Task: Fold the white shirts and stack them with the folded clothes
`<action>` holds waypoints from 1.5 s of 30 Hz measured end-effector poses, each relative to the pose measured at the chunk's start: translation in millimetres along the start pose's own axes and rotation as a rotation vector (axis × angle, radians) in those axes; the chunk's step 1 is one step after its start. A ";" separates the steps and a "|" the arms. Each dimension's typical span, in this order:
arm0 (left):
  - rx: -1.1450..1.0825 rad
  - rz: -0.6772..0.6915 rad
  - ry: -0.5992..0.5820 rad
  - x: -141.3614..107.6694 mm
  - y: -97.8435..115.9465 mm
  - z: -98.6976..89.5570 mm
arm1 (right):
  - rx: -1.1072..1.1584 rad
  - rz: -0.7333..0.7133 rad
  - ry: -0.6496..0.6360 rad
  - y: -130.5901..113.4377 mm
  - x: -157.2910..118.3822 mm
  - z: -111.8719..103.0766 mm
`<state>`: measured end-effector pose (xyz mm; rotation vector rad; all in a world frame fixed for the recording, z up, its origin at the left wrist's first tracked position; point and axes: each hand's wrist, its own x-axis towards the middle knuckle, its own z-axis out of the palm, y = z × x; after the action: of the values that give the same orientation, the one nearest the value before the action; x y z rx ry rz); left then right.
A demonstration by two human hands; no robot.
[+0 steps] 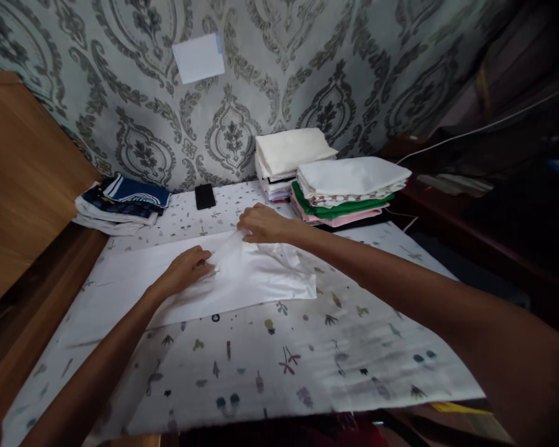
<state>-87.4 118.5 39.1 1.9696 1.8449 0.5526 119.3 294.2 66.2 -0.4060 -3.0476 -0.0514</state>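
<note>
A white cloth (256,279) lies stretched across the table, its right end layered and wrinkled. My right hand (263,223) pinches the cloth along its far side and lifts a little of it. Closer to me and further left, my left hand (189,270) is closed, its curled fingertips gripping the same cloth near its middle. The fabric between both hands is raised in soft creases. What type of garment or linen it is, I cannot tell.
A patterned white sheet (261,372) covers the table. Folded clothes (125,202) and a black phone (205,196) lie at the back left. Two stacks of folded fabric, one topped with cream cloth (293,149), one with white cloth (349,176), stand back right. A wooden panel (23,180) borders the left.
</note>
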 end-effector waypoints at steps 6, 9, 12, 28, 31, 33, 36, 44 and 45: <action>-0.046 -0.127 0.069 8.3 0.2 -3.6 | 0.248 0.230 0.006 -9.1 2.2 2.9; -0.015 -0.194 0.104 10.3 -5.1 8.1 | 0.320 0.268 -0.002 -11.4 5.0 17.4; 0.013 -0.157 0.207 6.7 -8.7 20.2 | 0.374 0.273 0.006 -9.5 -0.4 29.2; 0.484 0.446 0.063 -24.4 71.8 79.0 | 0.664 0.819 0.155 -77.8 -193.7 39.2; 0.513 0.444 0.072 -34.2 70.7 79.5 | 0.771 0.774 0.224 -74.3 -197.3 43.0; 0.504 0.485 0.046 -39.0 70.7 76.4 | 0.863 0.738 0.244 -69.2 -201.2 43.3; 0.466 0.521 -0.016 -42.8 72.3 72.3 | 0.930 0.695 0.227 -64.6 -208.9 44.1; 0.266 0.501 -0.101 -28.9 83.6 62.6 | 0.786 0.725 0.180 -69.2 -205.0 38.5; 0.240 0.502 -0.093 -23.9 85.6 62.6 | 0.781 0.738 0.178 -69.7 -203.6 37.7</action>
<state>16.8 88.6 30.7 2.5932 1.4100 0.3781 294.8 175.6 12.6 -1.2710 -2.2891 1.0079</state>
